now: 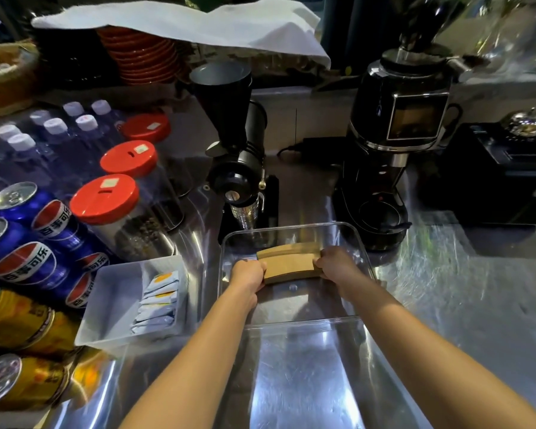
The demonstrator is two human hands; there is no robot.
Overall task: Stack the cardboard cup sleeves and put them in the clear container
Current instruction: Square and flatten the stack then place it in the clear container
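Note:
A clear plastic container (294,323) stands on the steel counter in front of me. Inside it, a stack of brown cardboard cup sleeves (289,266) is held between both hands. My left hand (248,274) grips the stack's left end and my right hand (334,263) grips its right end. A second stack of sleeves (287,250) lies just behind the first, toward the container's far wall. Whether the held stack rests on the container floor I cannot tell.
A black grinder (239,168) stands right behind the container, a bigger grinder (393,144) to its right. Left of the container sits a white tray (112,308) with sachets. Red-lidded jars (112,209), soda cans (37,252) and water bottles crowd the left.

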